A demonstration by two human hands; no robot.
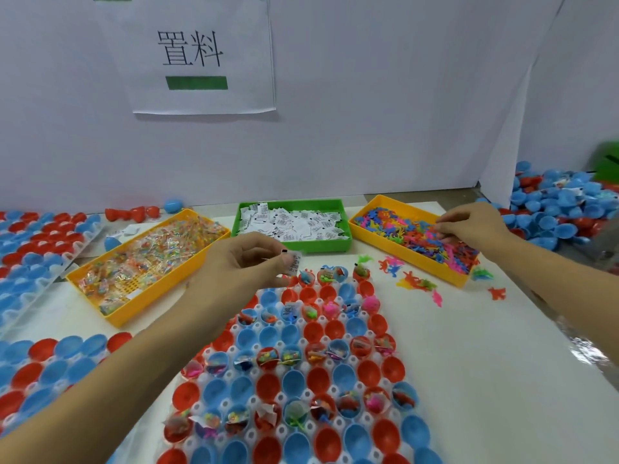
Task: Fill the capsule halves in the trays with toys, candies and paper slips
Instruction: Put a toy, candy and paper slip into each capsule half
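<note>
Here, the white tray [338, 425] of red and blue capsule halves [330, 442] lies in the middle of the table, a few rows already filled. Above its far end the left hand [248, 262] pinches one paper slip [294, 262] between thumb and fingertips. The right hand [469, 226] reaches into the right yellow bin [365, 229], fingers curled around small plastic toys [415, 234]. Three bins stand behind the tray: a yellow candy bin [147, 298], a green slip bin [294, 244], and the toy bin.

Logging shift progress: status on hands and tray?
Left hand pinches paper slip above capsule tray. Right hand picking in toy bin. Many halves unfilled. Nothing blocking.
</note>
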